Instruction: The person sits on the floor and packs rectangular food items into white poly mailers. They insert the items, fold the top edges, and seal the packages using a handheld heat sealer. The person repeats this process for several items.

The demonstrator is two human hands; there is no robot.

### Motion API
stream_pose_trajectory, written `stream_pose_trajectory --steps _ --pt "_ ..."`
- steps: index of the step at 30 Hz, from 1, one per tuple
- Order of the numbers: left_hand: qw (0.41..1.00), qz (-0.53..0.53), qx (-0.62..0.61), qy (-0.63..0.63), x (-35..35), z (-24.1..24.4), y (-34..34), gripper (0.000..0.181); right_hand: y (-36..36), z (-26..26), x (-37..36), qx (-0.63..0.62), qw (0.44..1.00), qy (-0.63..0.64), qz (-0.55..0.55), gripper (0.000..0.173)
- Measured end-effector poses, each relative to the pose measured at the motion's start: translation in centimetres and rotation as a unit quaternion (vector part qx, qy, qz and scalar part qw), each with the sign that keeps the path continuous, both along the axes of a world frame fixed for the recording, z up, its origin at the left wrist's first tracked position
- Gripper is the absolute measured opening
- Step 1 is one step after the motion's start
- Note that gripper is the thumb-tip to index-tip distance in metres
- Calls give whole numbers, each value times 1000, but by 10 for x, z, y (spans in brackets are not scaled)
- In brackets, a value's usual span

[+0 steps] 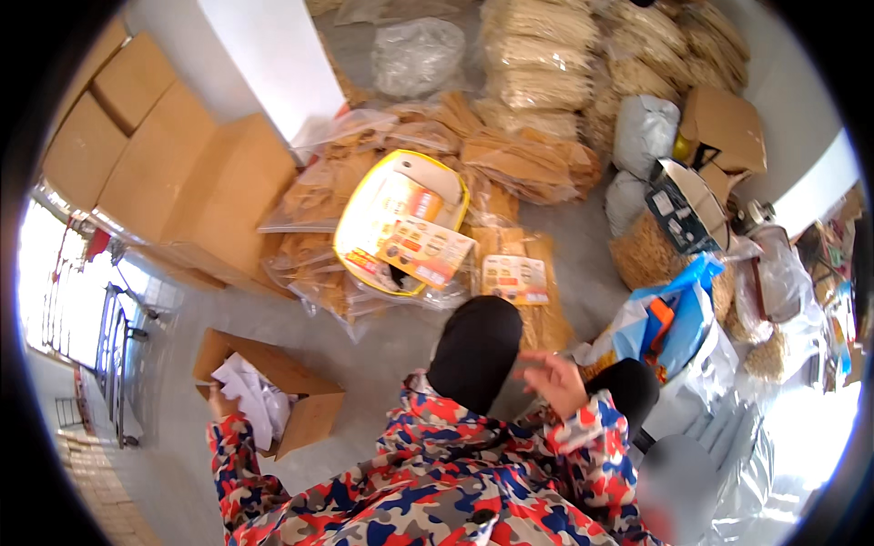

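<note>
At the lower left, my left hand (222,403) is at the rim of an open cardboard box (314,413) with crumpled white paper or film (256,403) inside; its fingers are partly hidden, so its grip is unclear. My right hand (556,382) is held over my lap between my knees, fingers apart, with nothing seen in it. Ahead, a yellow-rimmed basin (462,194) rests on plastic bags of brown strips (307,198). Printed cards (427,251) lie across its near edge. Another printed card (515,280) lies on a bag of brown strips right of the basin.
Closed cardboard cartons (164,157) stand at the left beside a white pillar (280,61). Bundled pale sticks or noodles in clear film (539,68) are stacked at the back. On the right are a blue and white plastic bag (683,307), a dark box (689,218) and grey packages (645,133).
</note>
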State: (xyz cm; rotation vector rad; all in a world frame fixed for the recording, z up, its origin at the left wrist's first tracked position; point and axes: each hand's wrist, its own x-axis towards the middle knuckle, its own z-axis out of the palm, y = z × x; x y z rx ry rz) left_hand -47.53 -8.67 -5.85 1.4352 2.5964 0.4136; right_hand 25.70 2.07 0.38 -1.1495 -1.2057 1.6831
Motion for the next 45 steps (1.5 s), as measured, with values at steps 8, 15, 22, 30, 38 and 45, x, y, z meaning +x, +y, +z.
stream_pose_trajectory --steps 8,15,22,30,38,45 --pt "985 -76 115 -103 258 140 141 36 90 -69 69 -126 907 21 -401 34" --pt "836 -529 123 -72 472 138 160 56 99 -227 82 -247 824 -7 -510 33" --pt "867 -493 65 46 495 109 173 35 39 -358 77 -442 700 178 -532 36" --pt "869 -488 51 66 499 106 188 28 56 -362 76 -446 637 269 -568 24" --pt "853 -516 48 55 517 107 196 29 34 -377 78 -351 759 213 -506 9" --pt "845 -530 55 40 530 110 188 27 32 -385 95 -452 753 2 -478 18"
